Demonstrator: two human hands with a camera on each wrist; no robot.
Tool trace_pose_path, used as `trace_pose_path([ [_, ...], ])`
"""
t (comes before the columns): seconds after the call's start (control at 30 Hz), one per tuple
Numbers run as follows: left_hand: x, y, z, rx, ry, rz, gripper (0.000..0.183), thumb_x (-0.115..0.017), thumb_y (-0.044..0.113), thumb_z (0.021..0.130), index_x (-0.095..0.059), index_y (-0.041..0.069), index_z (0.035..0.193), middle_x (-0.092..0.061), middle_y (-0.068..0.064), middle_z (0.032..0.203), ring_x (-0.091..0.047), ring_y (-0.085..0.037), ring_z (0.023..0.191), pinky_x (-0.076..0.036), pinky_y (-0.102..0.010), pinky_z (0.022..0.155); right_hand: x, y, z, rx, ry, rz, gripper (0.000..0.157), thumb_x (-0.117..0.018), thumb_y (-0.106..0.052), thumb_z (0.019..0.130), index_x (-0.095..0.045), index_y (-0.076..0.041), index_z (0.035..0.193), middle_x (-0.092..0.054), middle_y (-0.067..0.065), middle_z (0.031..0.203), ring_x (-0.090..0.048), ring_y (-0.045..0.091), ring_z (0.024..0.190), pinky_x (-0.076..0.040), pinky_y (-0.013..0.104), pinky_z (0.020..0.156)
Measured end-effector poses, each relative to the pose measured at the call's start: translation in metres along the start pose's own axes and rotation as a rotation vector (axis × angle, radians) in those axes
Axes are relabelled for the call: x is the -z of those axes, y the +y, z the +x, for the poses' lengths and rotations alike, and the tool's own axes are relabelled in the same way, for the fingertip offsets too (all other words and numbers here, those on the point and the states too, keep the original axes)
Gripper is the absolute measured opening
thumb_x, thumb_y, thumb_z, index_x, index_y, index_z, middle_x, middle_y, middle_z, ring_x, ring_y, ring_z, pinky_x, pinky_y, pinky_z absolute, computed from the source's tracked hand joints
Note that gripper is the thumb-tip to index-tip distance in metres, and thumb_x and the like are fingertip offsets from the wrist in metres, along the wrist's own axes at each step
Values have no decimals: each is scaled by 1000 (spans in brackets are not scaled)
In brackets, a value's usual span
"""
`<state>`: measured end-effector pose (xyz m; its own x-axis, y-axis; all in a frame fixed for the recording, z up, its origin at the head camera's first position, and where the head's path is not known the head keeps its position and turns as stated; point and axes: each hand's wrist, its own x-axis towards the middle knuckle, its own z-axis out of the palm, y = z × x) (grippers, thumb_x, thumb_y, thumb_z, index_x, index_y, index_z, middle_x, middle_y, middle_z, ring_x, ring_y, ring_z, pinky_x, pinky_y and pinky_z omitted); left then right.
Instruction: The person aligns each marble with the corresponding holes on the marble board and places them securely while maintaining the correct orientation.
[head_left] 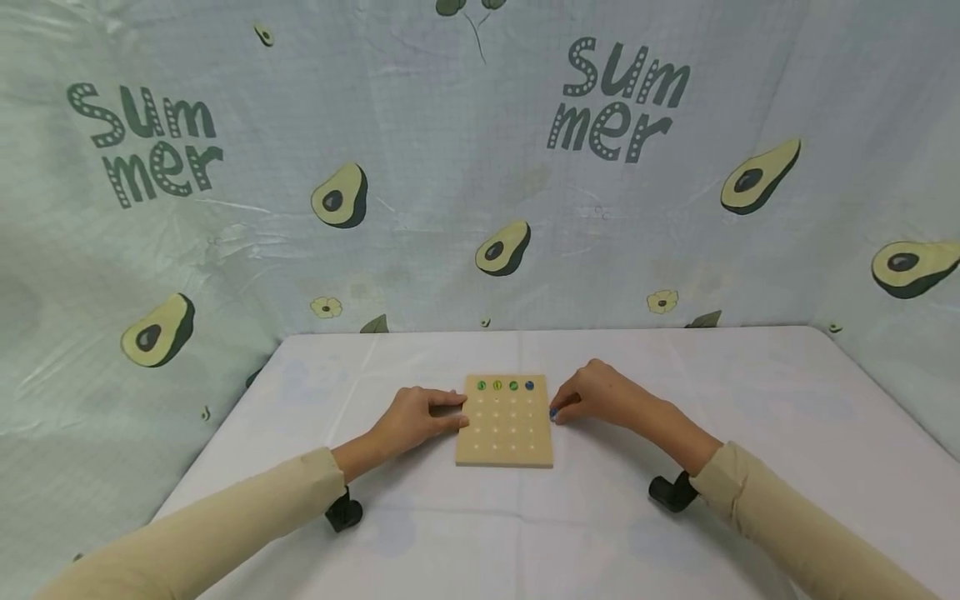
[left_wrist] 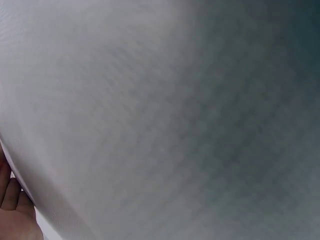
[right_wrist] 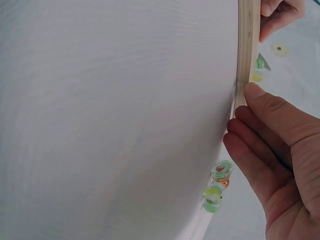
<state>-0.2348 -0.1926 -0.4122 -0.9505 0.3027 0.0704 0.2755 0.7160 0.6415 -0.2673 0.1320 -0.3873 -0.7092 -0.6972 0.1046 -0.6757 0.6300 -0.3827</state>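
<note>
A square light wooden board with rows of shallow hollows lies on the table. Several glass marbles, green, yellow-green and blue, fill its far row. At the board's left edge, my left hand rests with extended thumb and forefinger touching the side. Close against the right edge, my right hand pinches a blue marble between thumb and fingertips. The right wrist view shows the right hand beside the board's edge; the marble is hidden there. Only part of the left hand appears in the left wrist view.
More clear glass marbles with coloured swirls lie near the right hand in the right wrist view. A white cloth covers the table. Behind it hangs a pale curtain printed with avocados. Black wrist cameras sit below the sleeves.
</note>
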Motion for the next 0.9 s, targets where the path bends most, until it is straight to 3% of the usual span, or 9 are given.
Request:
trace_pose_path([
  [0.57,0,2,-1,0,0,2,44,-83,29,86,-74,14,126,-69,-5,131,-58,-23,131,-47,-43,109,3,-17,18,88,104,55,15,-83,-18,86,-84,-11,99,-79,-4,90,-70,-2,78,-55,16,64],
  [0.9,1,1,0,-15,-13,20,44,-82,32,87,-74,15,127,-69,-4,130,-58,-23,131,-47,-44,108,-5,-34,39,9,166,124,16,-81,-25,88,-84,-14,99,-79,-5,95,-73,6,88,-56,18,69],
])
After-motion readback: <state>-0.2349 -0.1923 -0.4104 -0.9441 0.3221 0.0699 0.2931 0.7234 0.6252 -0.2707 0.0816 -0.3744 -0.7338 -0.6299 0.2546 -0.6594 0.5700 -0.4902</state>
